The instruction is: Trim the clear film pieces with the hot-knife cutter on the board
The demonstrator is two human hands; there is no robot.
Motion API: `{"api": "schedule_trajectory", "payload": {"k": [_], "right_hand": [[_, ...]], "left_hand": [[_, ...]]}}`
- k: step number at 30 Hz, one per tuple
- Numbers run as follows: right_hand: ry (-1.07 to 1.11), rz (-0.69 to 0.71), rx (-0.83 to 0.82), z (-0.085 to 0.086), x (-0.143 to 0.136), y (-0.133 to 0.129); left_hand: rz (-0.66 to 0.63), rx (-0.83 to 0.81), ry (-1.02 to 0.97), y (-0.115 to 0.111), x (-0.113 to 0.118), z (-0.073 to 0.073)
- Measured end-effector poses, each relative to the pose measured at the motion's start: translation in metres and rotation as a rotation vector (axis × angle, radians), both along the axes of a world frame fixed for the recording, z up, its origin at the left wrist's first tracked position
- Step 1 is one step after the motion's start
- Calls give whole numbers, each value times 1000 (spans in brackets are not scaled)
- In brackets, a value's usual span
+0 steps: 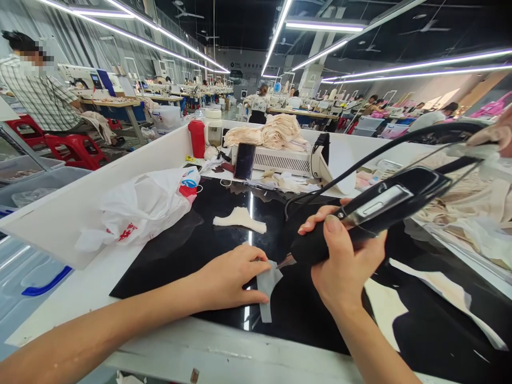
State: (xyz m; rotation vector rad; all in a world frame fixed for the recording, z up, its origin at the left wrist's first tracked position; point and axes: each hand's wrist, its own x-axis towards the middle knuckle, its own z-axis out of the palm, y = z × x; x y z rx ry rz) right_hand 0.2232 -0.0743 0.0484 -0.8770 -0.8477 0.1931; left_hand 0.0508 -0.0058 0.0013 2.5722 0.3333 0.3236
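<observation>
My right hand (344,272) is wrapped round a black corded hand tool (392,200) with a silver panel on its body. The tool slants down to the left, and its narrow metal tip (287,261) is at the upper right edge of a thin translucent grey piece (265,298). Whether the tip touches it I cannot tell. My left hand (232,277) lies low over that piece, thumb and fingers apart, fingertips on its left side. Beneath is a glossy black sheet (172,266). Cream fabric pieces lie beyond my left hand (240,218) and beside my right wrist (386,309).
A white plastic bag (140,205) lies to the left. Behind are a phone (244,161), a red cup (196,138) and heaped beige fabric (272,132). The tool's black cable (344,176) arches over the right side. Co-workers sit at sewing machines beyond the white partition (132,186).
</observation>
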Motion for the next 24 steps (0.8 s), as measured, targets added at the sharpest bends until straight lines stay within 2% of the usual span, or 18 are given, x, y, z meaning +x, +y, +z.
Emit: {"api": "schedule_trajectory", "payload": {"k": [8,24], "right_hand": [[-18,-35,-11,-5,1,8],[-15,16,0,-8,-3,13]], "left_hand": [[-19,19,-21,-3,-3,-2],[-29,47,20,-3,-3,-1]]}}
